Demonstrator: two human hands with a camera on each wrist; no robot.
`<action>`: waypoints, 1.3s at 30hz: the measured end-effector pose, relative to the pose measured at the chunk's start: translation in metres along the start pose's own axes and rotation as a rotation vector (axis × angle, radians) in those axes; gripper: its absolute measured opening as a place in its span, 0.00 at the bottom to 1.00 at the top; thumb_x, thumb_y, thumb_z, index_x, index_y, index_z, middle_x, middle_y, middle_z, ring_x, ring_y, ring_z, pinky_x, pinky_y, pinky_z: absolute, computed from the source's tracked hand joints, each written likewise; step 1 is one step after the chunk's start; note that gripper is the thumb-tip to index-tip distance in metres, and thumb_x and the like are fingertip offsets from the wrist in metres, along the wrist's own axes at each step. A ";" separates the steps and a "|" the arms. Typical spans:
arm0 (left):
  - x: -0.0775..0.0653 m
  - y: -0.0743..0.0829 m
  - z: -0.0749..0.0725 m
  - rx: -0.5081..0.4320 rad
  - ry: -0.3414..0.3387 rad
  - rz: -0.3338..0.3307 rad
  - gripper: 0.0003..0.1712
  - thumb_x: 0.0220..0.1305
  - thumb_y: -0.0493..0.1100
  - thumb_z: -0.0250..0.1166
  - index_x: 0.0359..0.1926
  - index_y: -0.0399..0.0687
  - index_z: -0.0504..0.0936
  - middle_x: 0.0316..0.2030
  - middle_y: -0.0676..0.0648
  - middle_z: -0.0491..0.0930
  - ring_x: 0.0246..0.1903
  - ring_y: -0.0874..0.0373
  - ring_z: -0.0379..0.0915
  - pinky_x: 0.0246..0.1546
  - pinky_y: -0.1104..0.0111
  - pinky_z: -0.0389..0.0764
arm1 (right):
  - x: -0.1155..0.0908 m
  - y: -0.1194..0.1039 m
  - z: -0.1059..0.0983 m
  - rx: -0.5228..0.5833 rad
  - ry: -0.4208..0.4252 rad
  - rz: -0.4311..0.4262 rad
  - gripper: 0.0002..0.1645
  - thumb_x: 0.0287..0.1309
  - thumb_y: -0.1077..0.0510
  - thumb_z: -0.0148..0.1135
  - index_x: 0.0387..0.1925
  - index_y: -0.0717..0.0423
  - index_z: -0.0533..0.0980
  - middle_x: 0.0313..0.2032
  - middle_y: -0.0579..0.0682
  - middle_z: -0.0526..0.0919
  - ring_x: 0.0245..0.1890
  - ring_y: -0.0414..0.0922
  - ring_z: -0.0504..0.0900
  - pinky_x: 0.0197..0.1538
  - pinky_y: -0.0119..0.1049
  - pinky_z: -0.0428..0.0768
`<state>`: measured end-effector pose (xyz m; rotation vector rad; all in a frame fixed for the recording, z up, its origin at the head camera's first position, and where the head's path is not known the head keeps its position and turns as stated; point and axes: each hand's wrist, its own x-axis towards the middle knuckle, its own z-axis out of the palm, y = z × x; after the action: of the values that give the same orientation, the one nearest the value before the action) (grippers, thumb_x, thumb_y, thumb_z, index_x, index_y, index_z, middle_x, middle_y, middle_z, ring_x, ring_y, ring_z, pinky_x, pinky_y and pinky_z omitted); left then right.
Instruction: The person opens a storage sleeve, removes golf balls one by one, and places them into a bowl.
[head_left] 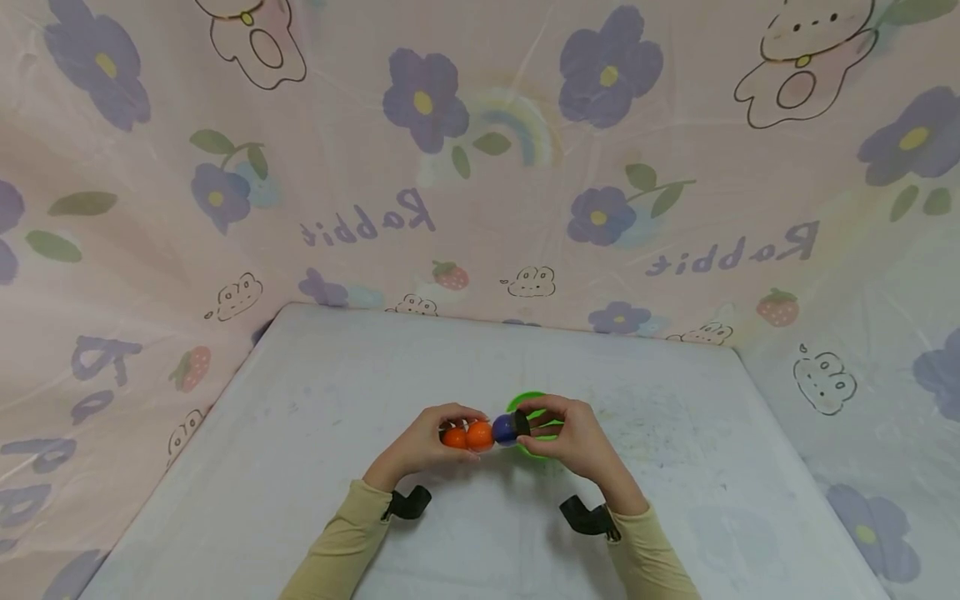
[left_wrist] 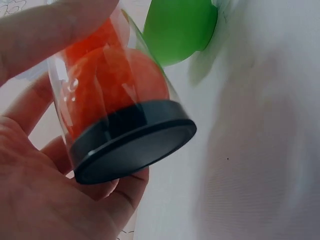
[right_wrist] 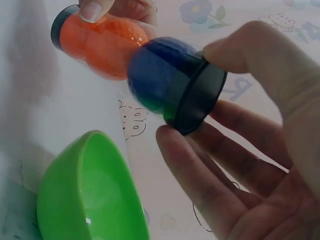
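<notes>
My left hand (head_left: 423,440) grips a clear container (left_wrist: 132,142) with a dark round base, its thumb and fingers around the side. Two orange balls (left_wrist: 115,82) sit inside it in a row. The container lies sideways in the head view, base to the left. My right hand (head_left: 576,435) pinches a small dark translucent cup-like piece (right_wrist: 202,95) between thumb and fingertips. A blue ball (right_wrist: 152,72) sits at its left end, right by the container's far end. Behind the right fingers, a green bowl (right_wrist: 57,192) is partly hidden in the head view.
Both hands are above a white table (head_left: 375,358) with faint smudges on its right. A pink curtain (head_left: 495,208) printed with flowers and rabbits surrounds its back and sides. Black mounts (head_left: 411,503) stick out at both wrists.
</notes>
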<state>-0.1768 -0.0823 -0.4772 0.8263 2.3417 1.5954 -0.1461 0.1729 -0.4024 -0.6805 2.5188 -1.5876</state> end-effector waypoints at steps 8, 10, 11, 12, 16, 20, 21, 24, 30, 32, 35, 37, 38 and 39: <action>0.001 -0.002 0.001 -0.002 -0.002 -0.002 0.31 0.46 0.42 0.78 0.54 0.56 0.80 0.48 0.58 0.78 0.45 0.56 0.72 0.48 0.60 0.73 | 0.005 0.029 -0.002 0.010 0.008 0.005 0.24 0.45 0.64 0.75 0.47 0.59 0.80 0.43 0.56 0.81 0.39 0.49 0.83 0.40 0.36 0.82; 0.001 -0.002 0.002 -0.014 0.006 -0.005 0.31 0.46 0.42 0.78 0.55 0.56 0.81 0.48 0.58 0.78 0.45 0.56 0.71 0.48 0.59 0.73 | 0.005 0.030 -0.002 0.032 0.005 0.016 0.24 0.46 0.63 0.75 0.47 0.58 0.79 0.44 0.56 0.81 0.40 0.49 0.83 0.40 0.35 0.82; 0.002 -0.002 0.002 -0.020 0.010 -0.004 0.32 0.46 0.41 0.78 0.55 0.55 0.80 0.48 0.57 0.78 0.46 0.55 0.71 0.48 0.59 0.73 | 0.006 0.030 -0.002 0.039 0.009 0.024 0.24 0.46 0.63 0.75 0.48 0.58 0.79 0.44 0.56 0.81 0.41 0.49 0.83 0.40 0.35 0.82; 0.002 -0.003 0.002 -0.021 0.014 -0.001 0.32 0.46 0.40 0.78 0.55 0.55 0.80 0.48 0.56 0.78 0.46 0.55 0.71 0.48 0.58 0.72 | 0.006 0.030 -0.002 0.043 0.014 0.031 0.24 0.46 0.63 0.75 0.48 0.57 0.79 0.44 0.56 0.80 0.41 0.50 0.83 0.40 0.35 0.82; 0.002 0.003 0.001 -0.028 0.026 0.011 0.34 0.46 0.36 0.77 0.58 0.51 0.79 0.49 0.51 0.78 0.48 0.51 0.71 0.49 0.56 0.72 | 0.005 0.020 -0.002 0.038 0.042 0.032 0.23 0.48 0.67 0.72 0.48 0.61 0.78 0.46 0.58 0.80 0.42 0.54 0.81 0.41 0.37 0.82; -0.001 0.019 -0.002 -0.043 0.026 0.015 0.34 0.47 0.33 0.76 0.58 0.43 0.78 0.49 0.47 0.78 0.47 0.48 0.71 0.49 0.55 0.72 | 0.002 0.000 -0.003 0.025 0.043 0.014 0.22 0.47 0.70 0.71 0.48 0.66 0.78 0.46 0.61 0.79 0.42 0.59 0.80 0.43 0.41 0.82; -0.002 0.023 -0.003 -0.046 0.022 0.015 0.33 0.47 0.33 0.76 0.57 0.42 0.78 0.49 0.46 0.78 0.47 0.48 0.71 0.48 0.55 0.72 | 0.001 -0.004 -0.003 0.021 0.038 0.003 0.22 0.47 0.70 0.71 0.47 0.67 0.78 0.46 0.62 0.79 0.41 0.60 0.80 0.43 0.41 0.82; -0.004 0.029 -0.005 -0.048 0.012 0.026 0.31 0.48 0.33 0.76 0.56 0.40 0.79 0.49 0.45 0.79 0.47 0.49 0.72 0.49 0.56 0.73 | 0.000 -0.011 -0.004 -0.001 0.026 -0.021 0.22 0.47 0.70 0.71 0.47 0.68 0.78 0.44 0.62 0.80 0.40 0.59 0.81 0.42 0.40 0.82; -0.005 0.030 -0.006 -0.078 -0.003 0.048 0.30 0.49 0.31 0.74 0.56 0.38 0.79 0.50 0.44 0.79 0.50 0.49 0.73 0.51 0.56 0.74 | 0.000 -0.013 -0.005 -0.034 -0.003 -0.060 0.22 0.46 0.70 0.72 0.47 0.67 0.79 0.41 0.61 0.80 0.38 0.57 0.83 0.41 0.42 0.82; -0.005 0.029 -0.006 -0.079 -0.008 0.051 0.30 0.49 0.32 0.74 0.56 0.39 0.79 0.50 0.44 0.79 0.50 0.49 0.73 0.51 0.57 0.75 | 0.000 -0.013 -0.005 -0.041 -0.007 -0.067 0.22 0.46 0.70 0.72 0.46 0.67 0.79 0.41 0.61 0.81 0.38 0.57 0.83 0.40 0.41 0.82; -0.006 0.028 -0.007 -0.070 -0.016 0.055 0.30 0.49 0.32 0.75 0.56 0.39 0.78 0.51 0.44 0.79 0.49 0.51 0.74 0.51 0.58 0.75 | 0.000 -0.013 -0.005 -0.058 -0.009 -0.078 0.22 0.45 0.70 0.72 0.46 0.67 0.79 0.40 0.60 0.81 0.37 0.56 0.83 0.39 0.38 0.83; -0.006 0.029 -0.007 -0.060 -0.018 0.057 0.30 0.49 0.32 0.75 0.56 0.38 0.78 0.51 0.44 0.79 0.49 0.51 0.74 0.51 0.58 0.75 | 0.001 -0.013 -0.005 -0.068 -0.011 -0.088 0.22 0.45 0.70 0.72 0.46 0.67 0.79 0.40 0.60 0.81 0.37 0.56 0.83 0.39 0.39 0.83; -0.006 0.029 -0.007 -0.060 -0.019 0.056 0.30 0.49 0.32 0.75 0.56 0.38 0.78 0.51 0.44 0.79 0.50 0.51 0.74 0.51 0.57 0.75 | 0.001 -0.013 -0.005 -0.070 -0.012 -0.087 0.22 0.45 0.70 0.72 0.46 0.67 0.79 0.40 0.60 0.81 0.37 0.56 0.83 0.39 0.39 0.83; -0.006 0.030 -0.007 -0.061 -0.022 0.055 0.30 0.49 0.32 0.75 0.56 0.38 0.78 0.51 0.44 0.79 0.50 0.50 0.74 0.52 0.57 0.75 | 0.001 -0.013 -0.005 -0.071 -0.013 -0.083 0.22 0.45 0.70 0.72 0.46 0.67 0.79 0.40 0.60 0.81 0.37 0.56 0.83 0.39 0.38 0.83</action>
<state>-0.1650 -0.0834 -0.4478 0.8976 2.2624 1.6617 -0.1442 0.1722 -0.3890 -0.8105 2.5807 -1.5191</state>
